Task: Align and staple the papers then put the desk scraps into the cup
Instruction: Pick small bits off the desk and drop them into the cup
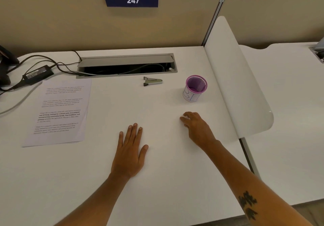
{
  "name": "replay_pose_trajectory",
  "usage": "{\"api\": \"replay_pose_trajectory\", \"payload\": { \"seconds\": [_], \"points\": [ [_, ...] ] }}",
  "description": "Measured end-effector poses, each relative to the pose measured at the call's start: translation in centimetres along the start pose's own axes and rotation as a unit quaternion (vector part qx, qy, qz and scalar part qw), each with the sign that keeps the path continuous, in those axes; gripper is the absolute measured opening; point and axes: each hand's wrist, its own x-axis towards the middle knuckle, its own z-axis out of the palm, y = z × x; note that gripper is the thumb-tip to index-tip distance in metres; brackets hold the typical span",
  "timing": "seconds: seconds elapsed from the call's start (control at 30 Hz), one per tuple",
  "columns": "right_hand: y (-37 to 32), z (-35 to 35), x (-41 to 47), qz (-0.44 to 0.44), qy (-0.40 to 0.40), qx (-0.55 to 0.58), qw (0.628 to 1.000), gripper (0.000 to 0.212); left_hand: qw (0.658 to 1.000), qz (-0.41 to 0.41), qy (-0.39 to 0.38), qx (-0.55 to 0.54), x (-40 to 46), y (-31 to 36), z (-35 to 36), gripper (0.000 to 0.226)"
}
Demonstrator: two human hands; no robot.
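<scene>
Our left grip [128,153] lies flat on the white bench [157,182], palm down, fingers stretched out and slightly spread, with nothing under it or in it that we can see. Our right grip [195,126] reaches further forward and to the right, fingers curled down so the tips touch the bench; it looks empty, though we cannot tell whether some small scrap sits beneath the fingertips. A dark tattoo [249,205] marks the right forearm.

From the head view, the stack of white printed papers [57,113] rests well to the left of both grips, its edges nearly squared, with a lower sheet peeking out along the bottom. The small silver and black stapler [152,81] lies on its side near the back of the bench, just in front of the grey cable tray [126,65], apart from the papers. The purple mesh cup [195,88], wrapped low with a white paper label, stands upright to the right of the stapler and beyond the right grip, near the curved white divider [245,85]. A black power adapter [37,73] with cables sits at the back left. A blue plate reading 247 [132,0] hangs on the beige partition.
</scene>
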Motion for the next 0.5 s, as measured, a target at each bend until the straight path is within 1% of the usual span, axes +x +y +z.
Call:
{"api": "replay_pose_trajectory", "payload": {
  "seconds": [0.23, 0.37, 0.5],
  "points": [
    [0.0, -0.4, 0.3, -0.031, 0.023, -0.024, 0.999, 0.028, 1.0, -0.002, -0.001, 0.003, 0.0, 0.0, -0.1, 0.069],
    [-0.5, -0.3, 0.3, -0.019, 0.014, -0.065, 0.998, 0.025, 1.0, -0.003, -0.003, 0.002, 0.1, 0.0, -0.1, 0.069],
    [-1.3, -0.1, 0.2, -0.014, 0.033, -0.082, 0.996, 0.024, 1.0, -0.003, -0.004, 0.003, 0.0, 0.0, 0.0, 0.069]
  ]
}}
